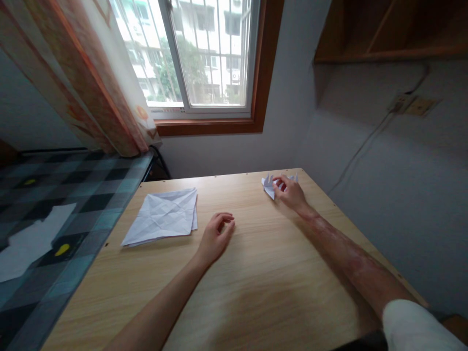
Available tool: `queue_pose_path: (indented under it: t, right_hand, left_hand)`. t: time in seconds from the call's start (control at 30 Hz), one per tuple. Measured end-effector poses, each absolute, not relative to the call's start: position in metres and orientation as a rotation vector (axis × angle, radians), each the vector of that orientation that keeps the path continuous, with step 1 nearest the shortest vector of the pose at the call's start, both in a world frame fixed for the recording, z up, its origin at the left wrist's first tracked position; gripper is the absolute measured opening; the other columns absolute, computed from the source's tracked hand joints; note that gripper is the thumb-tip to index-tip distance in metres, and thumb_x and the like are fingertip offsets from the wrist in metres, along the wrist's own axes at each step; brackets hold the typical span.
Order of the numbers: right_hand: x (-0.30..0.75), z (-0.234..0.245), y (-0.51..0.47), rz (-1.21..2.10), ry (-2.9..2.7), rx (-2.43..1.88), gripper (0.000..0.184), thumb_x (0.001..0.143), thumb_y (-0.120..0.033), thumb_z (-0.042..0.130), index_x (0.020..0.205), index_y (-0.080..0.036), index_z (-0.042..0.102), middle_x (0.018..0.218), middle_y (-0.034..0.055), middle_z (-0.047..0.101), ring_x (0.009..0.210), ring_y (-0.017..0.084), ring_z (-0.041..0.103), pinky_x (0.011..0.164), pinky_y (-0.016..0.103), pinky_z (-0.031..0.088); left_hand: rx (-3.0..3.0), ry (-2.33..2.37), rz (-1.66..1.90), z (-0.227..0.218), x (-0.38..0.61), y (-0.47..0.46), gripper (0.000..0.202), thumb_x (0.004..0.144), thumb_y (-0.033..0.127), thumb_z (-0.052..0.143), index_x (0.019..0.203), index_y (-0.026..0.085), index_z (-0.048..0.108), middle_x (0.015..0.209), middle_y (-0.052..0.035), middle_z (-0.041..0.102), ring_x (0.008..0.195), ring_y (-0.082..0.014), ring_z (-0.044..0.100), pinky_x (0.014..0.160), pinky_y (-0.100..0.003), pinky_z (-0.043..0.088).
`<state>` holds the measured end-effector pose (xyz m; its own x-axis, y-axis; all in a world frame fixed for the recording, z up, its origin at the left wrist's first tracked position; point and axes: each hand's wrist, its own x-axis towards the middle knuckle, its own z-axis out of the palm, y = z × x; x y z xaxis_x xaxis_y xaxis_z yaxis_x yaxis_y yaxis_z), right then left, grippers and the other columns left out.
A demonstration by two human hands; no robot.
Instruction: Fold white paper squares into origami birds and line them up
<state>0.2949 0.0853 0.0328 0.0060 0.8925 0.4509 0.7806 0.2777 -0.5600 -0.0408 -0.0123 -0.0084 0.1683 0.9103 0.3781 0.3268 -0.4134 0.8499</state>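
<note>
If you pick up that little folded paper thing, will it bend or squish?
Probably light: the folded paper figure is small, thin white paper. Its thin upright points would likely crush under a hard pinch. The right hand touches it only with its fingers.

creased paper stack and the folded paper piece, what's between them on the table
Head view: only the left hand, resting on bare wooden table; right hand grips the folded paper piece, stack untouched.

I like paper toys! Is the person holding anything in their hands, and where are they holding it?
The right hand grips a small folded paper figure at its right end, at the table's far edge. The left hand holds nothing.
</note>
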Motion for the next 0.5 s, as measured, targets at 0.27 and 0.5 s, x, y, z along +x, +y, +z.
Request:
queue_pose_path:
  t: [0.27,0.5]
  right_hand:
    - [0.231,-0.009,0.020,0.354,-2.248,-0.945,0.031,0.102,-0.026,0.068,0.132,-0.023,0.072,0.135,0.0133,0.077,0.127,0.029,0.072,0.112,0.047,0.057]
    - [0.222,-0.010,0.013,0.390,-2.396,-0.943,0.050,0.107,-0.032,0.068,0.155,-0.023,0.062,0.164,0.0157,0.060,0.154,0.031,0.056,0.129,0.053,0.045]
  left_hand:
    - [1.944,1.240,1.197,-0.009,-0.042,-0.013,0.013,0.102,0.033,0.069,0.104,0.022,0.077,0.123,-0.0120,0.074,0.119,-0.0280,0.072,0.110,-0.046,0.056]
    - [1.963,1.247,1.184,-0.007,-0.041,-0.015,0.015,0.103,0.034,0.068,0.106,0.022,0.076,0.126,-0.0129,0.073,0.122,-0.0283,0.071,0.109,-0.046,0.057]
